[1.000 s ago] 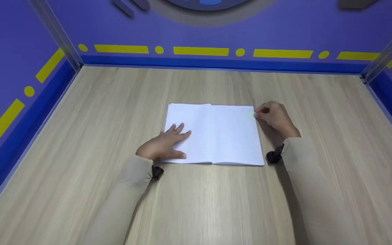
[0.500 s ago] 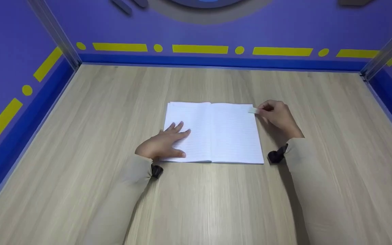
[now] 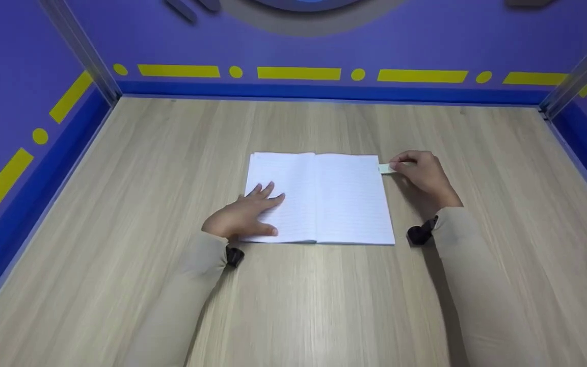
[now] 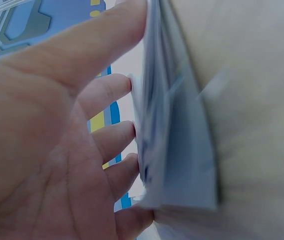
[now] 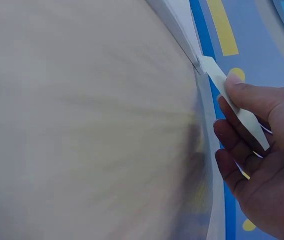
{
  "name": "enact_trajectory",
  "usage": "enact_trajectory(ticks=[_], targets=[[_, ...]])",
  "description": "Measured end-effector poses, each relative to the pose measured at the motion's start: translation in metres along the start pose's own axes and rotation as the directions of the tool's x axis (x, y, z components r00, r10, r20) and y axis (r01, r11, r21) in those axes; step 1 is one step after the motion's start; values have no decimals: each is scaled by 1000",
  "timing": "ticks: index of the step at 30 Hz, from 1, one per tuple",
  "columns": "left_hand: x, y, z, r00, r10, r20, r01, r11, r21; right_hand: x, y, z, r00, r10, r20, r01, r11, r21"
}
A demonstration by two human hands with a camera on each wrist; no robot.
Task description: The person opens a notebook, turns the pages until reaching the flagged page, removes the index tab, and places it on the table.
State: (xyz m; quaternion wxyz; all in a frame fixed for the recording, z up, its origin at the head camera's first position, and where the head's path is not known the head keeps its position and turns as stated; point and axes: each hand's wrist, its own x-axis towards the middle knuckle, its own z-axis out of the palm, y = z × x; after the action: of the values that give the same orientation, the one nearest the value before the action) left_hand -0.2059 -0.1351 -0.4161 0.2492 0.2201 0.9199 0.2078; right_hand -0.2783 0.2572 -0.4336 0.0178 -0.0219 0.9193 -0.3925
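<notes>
An open notebook (image 3: 352,204) with faintly lined white pages lies in the middle of the table. My left hand (image 3: 245,216) rests on its left page with the fingers spread; in the left wrist view the fingertips press against the page, and the stacked page edges (image 4: 156,125) show beside the thumb. Just off the upper right edge of the notebook, my right hand (image 3: 422,173) pinches a narrow pale green paper strip (image 3: 386,168) between thumb and forefinger. In the right wrist view the strip (image 5: 236,107) points towards the notebook's corner, its far end close to the page edge.
The wood-grain table (image 3: 293,306) is walled at the back and sides by blue panels (image 3: 293,51) with yellow dashes and dots. A black wrist camera (image 3: 421,233) sits under the right sleeve, and another camera (image 3: 234,256) under the left.
My right hand has drawn the strip rightwards off the right page, so more of it shows beyond the edge. The left hand stays spread on the left page.
</notes>
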Motion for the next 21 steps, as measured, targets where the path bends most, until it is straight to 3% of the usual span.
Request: enact_trajectory(ticks=[21], targets=[[-1,0,1,1000,-11,11,11,1000,-17,-4,10,-10,994,111,-14,-111,993,29]])
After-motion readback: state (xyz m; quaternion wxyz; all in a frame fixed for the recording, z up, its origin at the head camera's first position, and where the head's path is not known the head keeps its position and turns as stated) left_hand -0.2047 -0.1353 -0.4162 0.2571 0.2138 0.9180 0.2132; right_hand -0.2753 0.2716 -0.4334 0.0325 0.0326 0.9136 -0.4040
